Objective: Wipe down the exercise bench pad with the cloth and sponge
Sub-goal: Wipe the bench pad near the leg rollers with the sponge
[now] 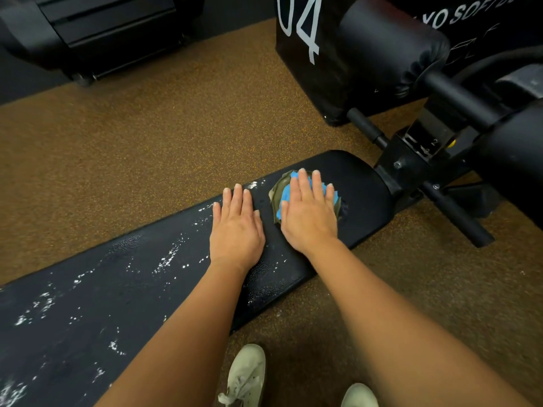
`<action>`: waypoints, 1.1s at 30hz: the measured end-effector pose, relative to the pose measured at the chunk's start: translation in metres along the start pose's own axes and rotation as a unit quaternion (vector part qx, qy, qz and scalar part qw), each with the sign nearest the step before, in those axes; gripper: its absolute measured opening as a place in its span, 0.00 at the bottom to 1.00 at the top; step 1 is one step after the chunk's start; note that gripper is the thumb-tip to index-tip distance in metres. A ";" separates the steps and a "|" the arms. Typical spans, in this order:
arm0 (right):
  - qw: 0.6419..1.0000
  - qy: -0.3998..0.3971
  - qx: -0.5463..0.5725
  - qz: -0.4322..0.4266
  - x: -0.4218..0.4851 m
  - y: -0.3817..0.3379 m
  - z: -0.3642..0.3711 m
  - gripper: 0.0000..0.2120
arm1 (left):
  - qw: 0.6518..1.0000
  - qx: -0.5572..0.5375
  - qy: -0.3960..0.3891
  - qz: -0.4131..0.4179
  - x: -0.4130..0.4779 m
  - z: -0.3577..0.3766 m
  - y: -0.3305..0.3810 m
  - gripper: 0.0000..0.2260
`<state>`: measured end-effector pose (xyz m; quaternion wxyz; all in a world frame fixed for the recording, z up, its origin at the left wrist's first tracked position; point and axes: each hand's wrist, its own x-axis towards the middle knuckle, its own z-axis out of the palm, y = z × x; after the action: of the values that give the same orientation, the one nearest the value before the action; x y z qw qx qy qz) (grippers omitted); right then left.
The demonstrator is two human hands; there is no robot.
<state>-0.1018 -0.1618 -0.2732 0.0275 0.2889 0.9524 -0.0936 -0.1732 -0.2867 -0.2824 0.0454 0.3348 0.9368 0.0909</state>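
Brown speckled gym flooring (pixel 152 136) runs under a long black bench pad (pixel 123 289), which crosses the view from lower left to upper right. Pad surface is wet w/ white foam flecks (pixel 167 259) scattered over its left and middle stretch; the right end near the frame looks mostly clean.

Left hand (pixel 236 227) lies flat on the pad, palm down, fingers straight and close together, gripping nothing. Just beside it, right hand (pixel 308 212) presses palm-down on a bunched blue cloth (pixel 286 193), fingers spread over it, not curled round it. An olive-grey sponge (pixel 276 190) shows at the cloth's left edge, under/against it; both sit on the pad near its right end.

Beyond that end: black bench frame (pixel 411 163) w/ a roller pad (pixel 390 51), and a black box marked "04" (pixel 305 54). Two pale sneakers (pixel 246 374) at bottom, on the floor beside the pad. Dark machine (pixel 97 30) top left.
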 end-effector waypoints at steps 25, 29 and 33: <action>0.995 -0.021 -0.016 -0.097 0.030 -0.017 -0.005 0.28 | 0.999 0.006 -0.012 -0.029 -0.002 -0.005 -0.009 0.24; 0.992 -0.020 -0.002 -0.122 0.021 0.005 -0.007 0.27 | 0.999 0.013 -0.015 -0.030 -0.001 -0.006 -0.015 0.24; 0.999 -0.007 -0.011 -0.033 0.041 -0.014 -0.007 0.27 | 1.000 0.006 -0.005 -0.031 -0.002 -0.005 -0.014 0.25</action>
<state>-0.1436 -0.1495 -0.2684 0.0347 0.2563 0.9622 -0.0858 -0.1810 -0.2994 -0.2808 0.0504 0.3066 0.9469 0.0824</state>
